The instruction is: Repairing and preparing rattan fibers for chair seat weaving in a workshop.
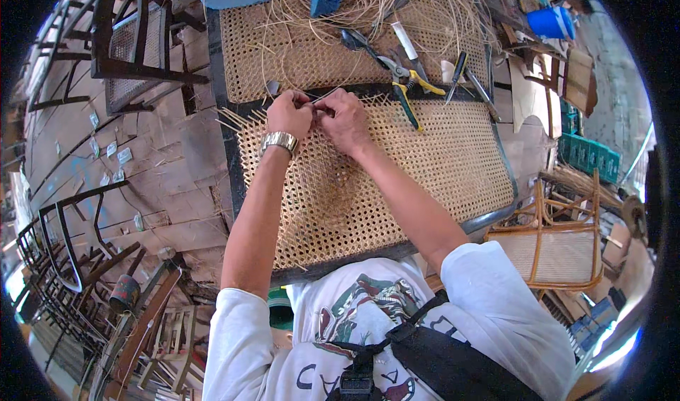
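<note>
Rattan strand (320, 98) pinched by left hand (289, 112) and right hand (345, 117), both clenched, at woven cane seat panel's (397, 167) far rim. Risk: over-pulling may snap strand; nearby yellow-handled pliers (411, 89) could get knocked.

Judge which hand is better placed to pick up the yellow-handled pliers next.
Right, probably. The right hand lies nearer the yellow-handled pliers, which rest just beyond it on the cane seat; the left hand would have to cross over it.

Pale cane strand (316, 102) pinched thin and nearly level at the far edge of the seat, woven cane seat panel (397, 167) lying flat, honey-coloured open mesh, dark frame around it
</note>
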Tool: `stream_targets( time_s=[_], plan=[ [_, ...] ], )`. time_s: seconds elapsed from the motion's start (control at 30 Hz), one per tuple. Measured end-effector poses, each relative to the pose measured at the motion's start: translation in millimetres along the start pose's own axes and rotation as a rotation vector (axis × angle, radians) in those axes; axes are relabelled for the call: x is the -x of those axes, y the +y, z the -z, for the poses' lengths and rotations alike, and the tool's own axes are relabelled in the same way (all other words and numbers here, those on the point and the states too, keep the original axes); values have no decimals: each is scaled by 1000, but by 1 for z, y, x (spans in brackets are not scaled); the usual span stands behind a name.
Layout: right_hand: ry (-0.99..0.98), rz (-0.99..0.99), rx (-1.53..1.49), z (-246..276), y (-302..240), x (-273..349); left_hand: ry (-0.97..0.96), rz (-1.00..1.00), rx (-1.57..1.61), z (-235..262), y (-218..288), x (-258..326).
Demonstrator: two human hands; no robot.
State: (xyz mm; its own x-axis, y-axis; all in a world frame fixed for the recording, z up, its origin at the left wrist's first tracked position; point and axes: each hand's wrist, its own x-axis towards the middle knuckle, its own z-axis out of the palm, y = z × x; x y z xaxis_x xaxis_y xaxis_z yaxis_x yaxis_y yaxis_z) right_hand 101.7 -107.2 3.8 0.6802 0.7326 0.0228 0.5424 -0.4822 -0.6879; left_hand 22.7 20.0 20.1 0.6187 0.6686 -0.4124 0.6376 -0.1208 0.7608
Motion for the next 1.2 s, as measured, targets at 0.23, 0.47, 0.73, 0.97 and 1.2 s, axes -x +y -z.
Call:
stream_targets(
  time_s=[0.23,0.47,0.73,0.97,1.2],
  plan=[
    [16,80,79,-4,0,1,126,-17,-211,-6,2,0],
    [77,226,285,-5,-10,2,151,-180,-261,3,-7,0],
    [-39,88,426,1,-24,-6,518,-200,-206,57,-47,36],
    [-462,-401,363,17,-44,-40,477,36,-418,81,-87,69],
    [-221,-339,90,13,-26,-22,466,222,-349,77,-89,59]
  ],
)
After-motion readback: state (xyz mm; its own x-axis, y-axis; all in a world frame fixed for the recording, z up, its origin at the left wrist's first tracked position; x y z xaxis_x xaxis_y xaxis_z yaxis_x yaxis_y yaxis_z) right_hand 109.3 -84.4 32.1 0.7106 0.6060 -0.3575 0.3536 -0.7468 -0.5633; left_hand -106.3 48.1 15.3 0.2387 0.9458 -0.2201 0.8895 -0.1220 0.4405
